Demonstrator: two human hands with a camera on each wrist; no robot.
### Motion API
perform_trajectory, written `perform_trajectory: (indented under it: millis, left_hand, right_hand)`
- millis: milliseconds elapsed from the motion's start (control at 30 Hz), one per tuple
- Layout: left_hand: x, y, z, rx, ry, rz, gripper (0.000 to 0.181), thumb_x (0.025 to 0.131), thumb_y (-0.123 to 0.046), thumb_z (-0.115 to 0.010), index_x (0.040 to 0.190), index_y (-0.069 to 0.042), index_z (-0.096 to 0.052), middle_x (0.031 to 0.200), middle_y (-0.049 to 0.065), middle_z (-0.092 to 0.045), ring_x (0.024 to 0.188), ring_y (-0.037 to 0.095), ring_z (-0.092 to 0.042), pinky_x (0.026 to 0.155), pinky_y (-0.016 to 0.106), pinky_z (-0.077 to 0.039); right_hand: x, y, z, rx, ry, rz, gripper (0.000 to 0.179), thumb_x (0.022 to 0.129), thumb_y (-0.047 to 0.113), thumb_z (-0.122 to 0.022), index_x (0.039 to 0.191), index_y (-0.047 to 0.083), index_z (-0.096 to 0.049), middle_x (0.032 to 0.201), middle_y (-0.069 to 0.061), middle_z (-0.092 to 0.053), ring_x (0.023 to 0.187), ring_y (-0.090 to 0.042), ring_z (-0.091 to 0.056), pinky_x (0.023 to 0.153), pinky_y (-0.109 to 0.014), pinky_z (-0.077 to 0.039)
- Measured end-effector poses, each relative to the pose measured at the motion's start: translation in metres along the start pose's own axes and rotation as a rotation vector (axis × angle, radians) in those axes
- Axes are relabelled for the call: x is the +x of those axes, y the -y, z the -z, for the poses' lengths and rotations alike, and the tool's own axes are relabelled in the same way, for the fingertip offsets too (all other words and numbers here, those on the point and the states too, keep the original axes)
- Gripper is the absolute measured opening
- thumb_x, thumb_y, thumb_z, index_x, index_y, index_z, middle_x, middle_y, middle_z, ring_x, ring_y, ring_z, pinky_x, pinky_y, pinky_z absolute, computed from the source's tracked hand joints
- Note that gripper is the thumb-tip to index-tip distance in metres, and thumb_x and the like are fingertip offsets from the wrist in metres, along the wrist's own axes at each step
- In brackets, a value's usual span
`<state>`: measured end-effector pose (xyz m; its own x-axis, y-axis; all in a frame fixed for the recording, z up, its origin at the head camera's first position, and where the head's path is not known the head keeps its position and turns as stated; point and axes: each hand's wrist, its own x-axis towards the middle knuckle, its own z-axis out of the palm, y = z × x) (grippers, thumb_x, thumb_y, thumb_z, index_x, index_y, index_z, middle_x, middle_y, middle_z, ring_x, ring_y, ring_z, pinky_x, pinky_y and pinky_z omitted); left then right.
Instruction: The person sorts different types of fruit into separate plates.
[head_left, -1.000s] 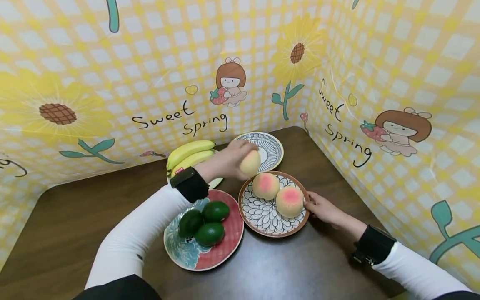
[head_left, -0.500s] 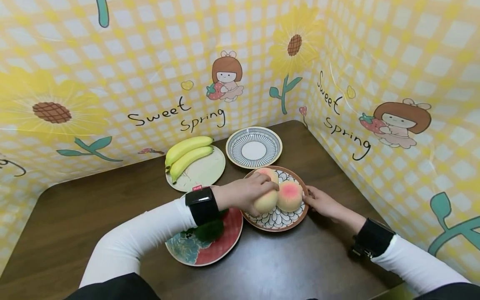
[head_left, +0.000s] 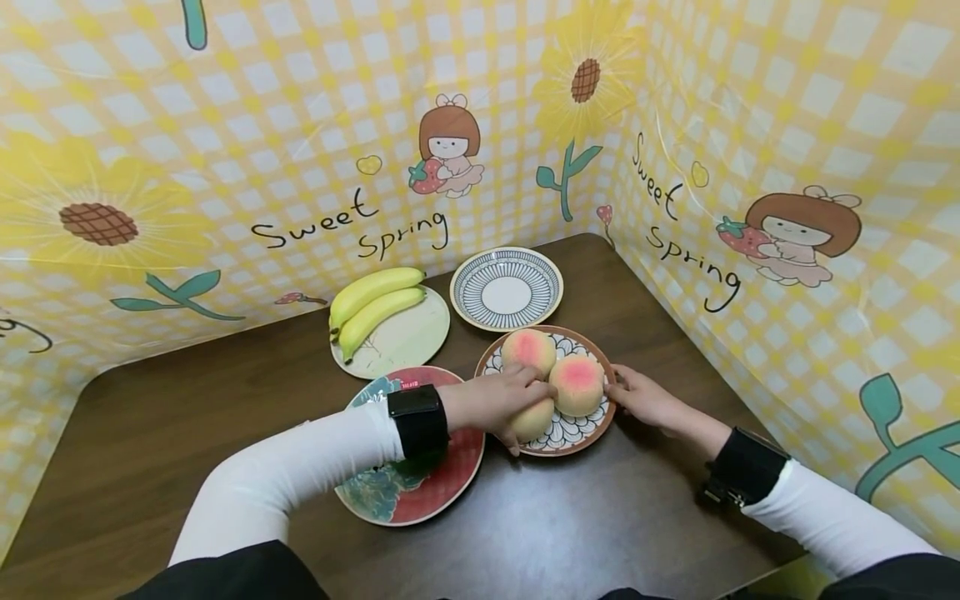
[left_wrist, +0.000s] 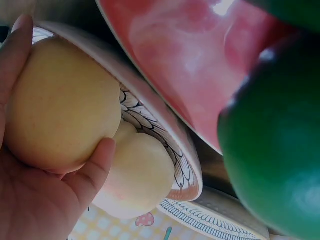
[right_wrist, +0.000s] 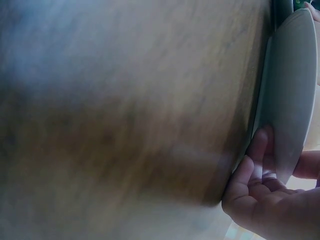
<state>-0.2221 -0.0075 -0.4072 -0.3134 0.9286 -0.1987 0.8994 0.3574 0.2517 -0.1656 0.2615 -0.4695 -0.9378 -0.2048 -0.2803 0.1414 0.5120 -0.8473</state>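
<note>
My left hand [head_left: 498, 398] grips a peach [head_left: 532, 423] at the near left of the brown-rimmed plate [head_left: 566, 437]. In the left wrist view, thumb and fingers curve around this pale yellow peach [left_wrist: 65, 105]. Two more peaches with pink tops lie on the same plate, a rear peach [head_left: 529, 350] and a right-hand peach [head_left: 577, 385]. At the plate's right edge my right hand [head_left: 641, 396] pinches the rim. The right wrist view has its fingers under the plate [right_wrist: 287, 95] and the thumb on the other side of the rim.
Left of the peaches is a red and teal plate [head_left: 450, 479], its dark green fruit [left_wrist: 275, 135] mostly behind my left wrist in the head view. Bananas [head_left: 378, 312] lie on a pale plate [head_left: 408, 342] farther back. A striped plate [head_left: 506, 292] stands near the yellow checked backdrop.
My left hand has carried the peach from beside the striped plate down onto the brown-rimmed plate, at its near left. The right hand has kept its hold on the rim.
</note>
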Motion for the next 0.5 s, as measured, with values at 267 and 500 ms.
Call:
perform_trajectory:
  millis: [267, 500]
  left_hand:
    - [-0.0043, 0.0002, -0.0026, 0.062, -0.069, -0.039, 0.088, 0.066, -0.035, -0.096, 0.137, -0.009, -0.052, 0.138, 0.012, -0.054, 0.129, 0.028, -0.048, 0.111, 0.041, -0.046]
    - [-0.0031, -0.0028, 0.0000, 0.089, -0.058, 0.002, 0.093, 0.066, -0.037, -0.097, 0.139, -0.010, -0.047, 0.134, 0.013, -0.048, 0.126, 0.028, -0.046, 0.111, 0.039, -0.046]
  right_hand:
    - [-0.0028, 0.0037, -0.0001, -0.007, 0.002, -0.008, 0.053, 0.108, 0.014, -0.042, 0.151, -0.015, -0.029, 0.133, -0.034, -0.059, 0.106, -0.029, -0.061, 0.079, -0.029, -0.050]
    - [-0.0025, 0.0071, 0.0042, 0.024, 0.038, -0.033, 0.055, 0.108, 0.015, -0.044, 0.150, -0.016, -0.028, 0.112, -0.023, -0.062, 0.095, -0.019, -0.059, 0.076, -0.028, -0.050]
